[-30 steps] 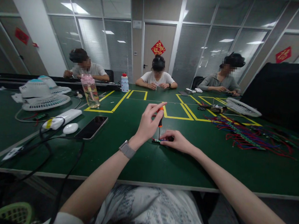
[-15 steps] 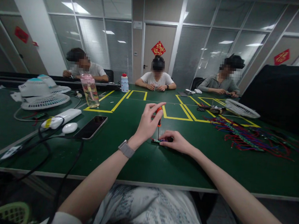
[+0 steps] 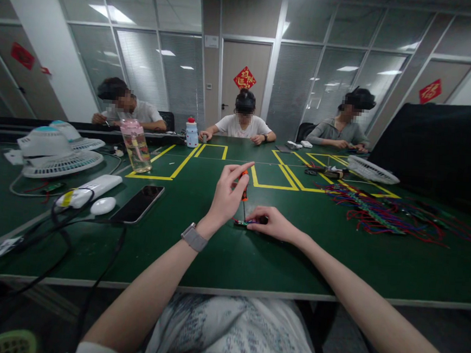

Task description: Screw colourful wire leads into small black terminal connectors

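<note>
My left hand [image 3: 229, 192], with a grey watch on its wrist, is closed round the orange and black handle of a screwdriver [image 3: 245, 194]. The index finger points out past the handle. The thin shaft runs down, nearly upright, to a small green circuit board [image 3: 240, 223] lying on the table. My right hand [image 3: 270, 223] rests low on the table and pinches the right end of that board. Its fingers cover part of the board and of a dark piece beside it. Where exactly the tip meets the board is too small to tell.
The green table [image 3: 196, 260] carries a phone [image 3: 138, 204], a white power strip [image 3: 91, 191], black cables [image 3: 62, 233], white fans [image 3: 63, 157] and a bottle [image 3: 136, 147] on the left. Wired boards [image 3: 371, 209] lie on the right. Three people sit opposite, a person [image 3: 243, 124] in the middle.
The view has shifted slightly to the right. Both my hands keep their hold on the screwdriver and board. The middle person opposite has moved a hand out toward the blue bottle.
</note>
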A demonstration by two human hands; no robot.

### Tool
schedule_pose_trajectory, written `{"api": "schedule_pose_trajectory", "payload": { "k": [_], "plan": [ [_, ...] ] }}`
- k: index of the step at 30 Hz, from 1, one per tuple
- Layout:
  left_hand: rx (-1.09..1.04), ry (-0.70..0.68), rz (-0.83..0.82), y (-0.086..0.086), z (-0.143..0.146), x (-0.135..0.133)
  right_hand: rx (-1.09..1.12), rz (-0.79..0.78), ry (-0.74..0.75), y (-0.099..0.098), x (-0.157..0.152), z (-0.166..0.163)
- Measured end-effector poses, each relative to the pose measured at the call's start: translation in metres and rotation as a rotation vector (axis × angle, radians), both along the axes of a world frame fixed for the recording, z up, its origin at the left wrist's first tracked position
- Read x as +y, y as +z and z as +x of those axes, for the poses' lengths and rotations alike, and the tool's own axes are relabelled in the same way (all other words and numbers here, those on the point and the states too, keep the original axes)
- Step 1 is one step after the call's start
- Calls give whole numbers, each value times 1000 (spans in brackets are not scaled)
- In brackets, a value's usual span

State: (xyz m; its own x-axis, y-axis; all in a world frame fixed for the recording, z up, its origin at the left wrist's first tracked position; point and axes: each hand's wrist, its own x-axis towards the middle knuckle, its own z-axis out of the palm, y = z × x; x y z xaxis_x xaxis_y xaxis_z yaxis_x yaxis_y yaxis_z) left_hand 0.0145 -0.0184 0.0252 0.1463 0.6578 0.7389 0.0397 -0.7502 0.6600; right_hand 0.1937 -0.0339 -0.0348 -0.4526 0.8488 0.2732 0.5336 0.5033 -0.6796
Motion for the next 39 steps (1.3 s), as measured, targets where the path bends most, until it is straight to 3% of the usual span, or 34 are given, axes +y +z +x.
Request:
{"api": "schedule_pose_trajectory", "payload": {
  "k": [3,6,13,20,29,35,39],
  "plan": [
    [-56,-124,-77,0,2,3,-9,5,7,1,0,1],
    [-87,-147,-131,0,3,3,-19,2,9,2,0,1],
    [30,135,55,0,0,1,-22,8,4,3,-1,1],
    [-73,-132,-128,1,3,2,-30,9,8,0,2,1],
    [-57,-11,-53,2,1,0,-12,3,11,2,0,1],
    [-95,-141,-132,1,3,1,-15,-4,12,1,1,2],
    [-109,-110,-133,2,5,-1,-25,-8,7,2,0,2]
  ]
}}
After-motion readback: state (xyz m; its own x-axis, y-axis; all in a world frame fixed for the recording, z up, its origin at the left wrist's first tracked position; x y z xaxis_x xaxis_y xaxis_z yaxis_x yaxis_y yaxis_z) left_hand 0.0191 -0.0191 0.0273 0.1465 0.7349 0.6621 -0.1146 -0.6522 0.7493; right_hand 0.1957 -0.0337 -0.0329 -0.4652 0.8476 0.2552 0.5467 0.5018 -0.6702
